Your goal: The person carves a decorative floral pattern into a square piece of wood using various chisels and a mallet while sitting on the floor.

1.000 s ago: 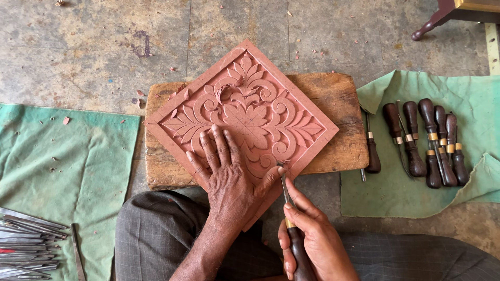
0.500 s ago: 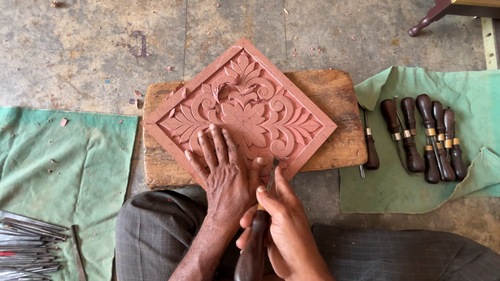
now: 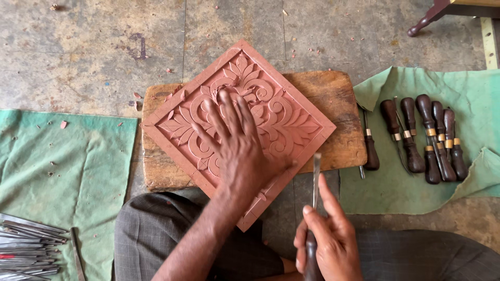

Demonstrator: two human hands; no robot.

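Note:
A square reddish carved panel (image 3: pixel 281 112) with a floral relief lies corner-on across a wooden board (image 3: pixel 333 93). My left hand (image 3: pixel 234 140) rests flat on the middle of the carving, fingers spread. My right hand (image 3: pixel 328 239) grips a dark-handled chisel (image 3: pixel 314 208) below the panel's right edge. Its metal blade points up and its tip hangs just off the panel's lower right side, not touching the carving.
Several dark-handled carving tools (image 3: pixel 424 140) lie on a green cloth (image 3: pixel 469 99) at the right. Another green cloth (image 3: pixel 62 171) at the left bears several thin metal tools (image 3: pixel 28 247). Chips litter the concrete floor (image 3: pixel 104 47). A furniture leg (image 3: pixel 432 15) shows top right.
My left hand slid up from the panel's lower corner to its centre. My right hand drew the chisel back off the panel edge and to the right.

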